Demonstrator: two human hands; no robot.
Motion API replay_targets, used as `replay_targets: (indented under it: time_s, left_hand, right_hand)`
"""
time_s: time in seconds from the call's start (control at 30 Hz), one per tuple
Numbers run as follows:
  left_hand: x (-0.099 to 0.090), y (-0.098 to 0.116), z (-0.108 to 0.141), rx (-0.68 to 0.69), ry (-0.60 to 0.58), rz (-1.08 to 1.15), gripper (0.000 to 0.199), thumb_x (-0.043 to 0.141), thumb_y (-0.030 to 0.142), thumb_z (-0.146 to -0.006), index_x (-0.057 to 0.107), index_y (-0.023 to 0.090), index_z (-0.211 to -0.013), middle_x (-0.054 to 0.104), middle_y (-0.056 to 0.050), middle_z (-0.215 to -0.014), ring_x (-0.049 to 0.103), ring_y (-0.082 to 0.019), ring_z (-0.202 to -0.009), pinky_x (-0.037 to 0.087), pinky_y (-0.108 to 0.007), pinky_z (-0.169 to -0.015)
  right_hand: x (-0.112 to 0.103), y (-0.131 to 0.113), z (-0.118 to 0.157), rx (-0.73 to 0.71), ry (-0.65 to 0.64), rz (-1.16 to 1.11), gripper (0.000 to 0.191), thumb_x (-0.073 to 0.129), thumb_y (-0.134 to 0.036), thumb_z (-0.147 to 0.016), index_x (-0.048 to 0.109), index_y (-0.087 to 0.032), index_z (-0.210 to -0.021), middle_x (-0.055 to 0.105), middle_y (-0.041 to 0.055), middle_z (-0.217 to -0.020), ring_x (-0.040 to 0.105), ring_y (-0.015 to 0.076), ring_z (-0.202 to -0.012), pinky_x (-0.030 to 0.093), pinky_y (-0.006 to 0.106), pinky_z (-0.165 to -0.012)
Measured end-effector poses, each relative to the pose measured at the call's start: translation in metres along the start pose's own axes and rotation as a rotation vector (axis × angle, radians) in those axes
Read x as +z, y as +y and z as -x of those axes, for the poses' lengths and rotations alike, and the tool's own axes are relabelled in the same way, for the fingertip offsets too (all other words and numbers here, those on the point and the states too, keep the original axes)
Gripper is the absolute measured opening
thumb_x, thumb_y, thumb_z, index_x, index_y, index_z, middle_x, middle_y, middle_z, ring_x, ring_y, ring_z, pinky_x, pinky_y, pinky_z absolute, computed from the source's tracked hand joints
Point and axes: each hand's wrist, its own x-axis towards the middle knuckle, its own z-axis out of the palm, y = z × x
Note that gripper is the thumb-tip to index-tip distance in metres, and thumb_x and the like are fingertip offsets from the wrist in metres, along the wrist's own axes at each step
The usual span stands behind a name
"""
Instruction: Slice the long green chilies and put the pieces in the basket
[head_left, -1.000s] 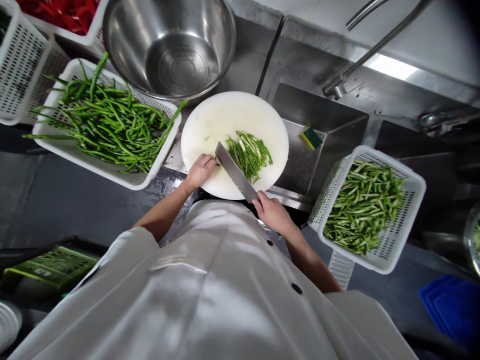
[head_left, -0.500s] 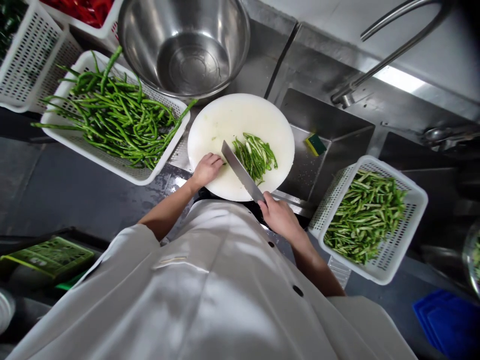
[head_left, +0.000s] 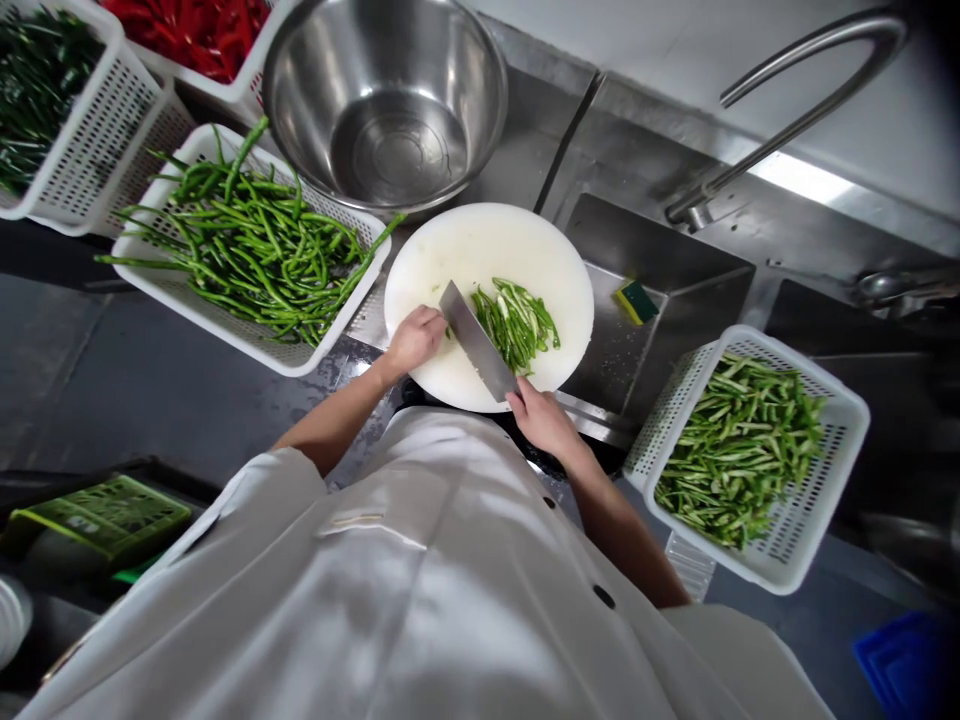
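A round white cutting board [head_left: 480, 235] lies in front of me, with a small pile of sliced green pieces [head_left: 517, 325] on its right half. My right hand [head_left: 546, 420] is closed round the handle of a cleaver [head_left: 476, 342], whose blade slants across the board left of the pile. On the board's left side my left hand [head_left: 417, 338] has its fingers pressed together beside the blade, around a green piece that is mostly hidden. Whole long green peppers [head_left: 277, 250] fill a white basket at the left. Another white basket holds cut green strips [head_left: 739, 450] at the right.
A steel bowl [head_left: 390, 110] stands behind the board. Right of it, a sink [head_left: 622, 235] holds a sponge [head_left: 636, 301] under a curved faucet [head_left: 787, 130]. Baskets of red [head_left: 199, 30] and dark green [head_left: 41, 95] vegetables sit at the back left.
The view has shifted slightly, showing more of the back-left baskets. The cleaver's blade is tilted differently, showing a broader face. Both hands remain at about the same places on the board.
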Motion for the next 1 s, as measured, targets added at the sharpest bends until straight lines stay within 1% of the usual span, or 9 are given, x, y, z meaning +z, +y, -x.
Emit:
replay_targets:
  time_s: [0.13, 0.23, 0.3, 0.37, 0.47, 0.53, 0.63, 0.77, 1.0]
  left_hand:
    - [-0.025, -0.074, -0.037, -0.424, 0.358, -0.154, 0.022, 0.054, 0.036, -0.107, 0.061, 0.015, -0.110, 0.064, -0.014, -0.113, 0.058, -0.027, -0.112, 0.049, -0.047, -0.098]
    - [-0.042, -0.122, -0.063, -0.533, 0.299, -0.124, 0.029, 0.064, 0.046, -0.101, 0.062, 0.017, -0.101, 0.066, -0.011, -0.099, 0.061, -0.027, -0.104, 0.051, -0.043, -0.092]
    - [-0.055, -0.130, -0.071, -0.487, 0.216, -0.071, 0.027, 0.059, 0.043, -0.104, 0.063, 0.018, -0.095, 0.066, -0.008, -0.088, 0.062, -0.025, -0.097, 0.050, -0.039, -0.090]
    - [-0.066, -0.115, -0.068, -0.398, 0.174, -0.067, 0.027, 0.053, 0.038, -0.108, 0.064, 0.016, -0.097, 0.067, -0.008, -0.088, 0.060, -0.024, -0.100, 0.048, -0.040, -0.096]
    - [-0.069, -0.066, -0.047, -0.221, 0.111, -0.097, 0.028, 0.050, 0.034, -0.110, 0.068, 0.013, -0.108, 0.069, -0.011, -0.100, 0.055, -0.027, -0.113, 0.043, -0.048, -0.104]
    - [-0.056, -0.029, -0.027, -0.089, 0.038, -0.091, 0.025, 0.052, 0.033, -0.108, 0.071, 0.017, -0.110, 0.069, -0.012, -0.108, 0.053, -0.030, -0.119, 0.043, -0.050, -0.103]
    - [-0.020, 0.009, 0.000, 0.047, -0.076, -0.054, 0.027, 0.048, 0.025, -0.108, 0.074, 0.021, -0.112, 0.068, -0.012, -0.114, 0.055, -0.029, -0.114, 0.047, -0.045, -0.096]
    - [0.016, 0.023, 0.014, 0.067, -0.120, -0.024, 0.036, 0.039, 0.016, -0.107, 0.073, 0.019, -0.119, 0.068, -0.012, -0.111, 0.057, -0.026, -0.104, 0.050, -0.042, -0.095]
    - [0.017, 0.019, 0.011, 0.074, -0.134, -0.063, 0.034, 0.042, 0.010, -0.101, 0.073, 0.020, -0.108, 0.069, -0.013, -0.103, 0.059, -0.027, -0.099, 0.052, -0.046, -0.095]
  right_hand:
    - [0.011, 0.008, 0.014, -0.063, -0.012, -0.030, 0.044, 0.034, -0.037, -0.112, 0.054, -0.015, -0.145, 0.076, 0.0154, -0.115, 0.069, 0.0301, -0.105, 0.045, 0.032, -0.085]
    - [0.018, 0.009, 0.010, -0.085, -0.014, -0.100, 0.039, 0.039, -0.035, -0.111, 0.059, -0.017, -0.138, 0.076, 0.0139, -0.117, 0.069, 0.0288, -0.106, 0.046, 0.031, -0.086]
    - [0.019, 0.011, 0.003, -0.037, 0.025, -0.164, 0.037, 0.040, -0.034, -0.110, 0.059, -0.016, -0.136, 0.076, 0.0136, -0.118, 0.070, 0.0271, -0.105, 0.047, 0.030, -0.086]
    - [0.016, 0.015, -0.002, 0.041, 0.057, -0.213, 0.038, 0.038, -0.034, -0.111, 0.059, -0.015, -0.136, 0.076, 0.0131, -0.113, 0.071, 0.0251, -0.096, 0.048, 0.030, -0.085]
    - [0.010, 0.024, 0.001, 0.127, 0.061, -0.224, 0.041, 0.035, -0.035, -0.112, 0.056, -0.013, -0.139, 0.076, 0.0124, -0.106, 0.071, 0.0240, -0.087, 0.048, 0.031, -0.085]
    - [0.009, 0.027, 0.008, 0.127, 0.057, -0.191, 0.041, 0.036, -0.034, -0.112, 0.056, -0.012, -0.140, 0.076, 0.0138, -0.108, 0.072, 0.0254, -0.093, 0.048, 0.031, -0.087]
    - [0.012, 0.026, 0.018, 0.110, 0.060, -0.085, 0.042, 0.035, -0.035, -0.112, 0.054, -0.013, -0.142, 0.076, 0.0161, -0.112, 0.071, 0.0291, -0.104, 0.047, 0.032, -0.088]
    - [0.015, 0.021, 0.028, 0.107, 0.003, 0.046, 0.042, 0.033, -0.036, -0.113, 0.051, -0.015, -0.145, 0.076, 0.0150, -0.104, 0.072, 0.0303, -0.099, 0.046, 0.034, -0.083]
    - [-0.010, 0.011, 0.042, 0.060, -0.066, 0.143, 0.038, 0.032, -0.036, -0.113, 0.052, -0.016, -0.138, 0.075, 0.0160, -0.101, 0.072, 0.0316, -0.098, 0.046, 0.034, -0.079]
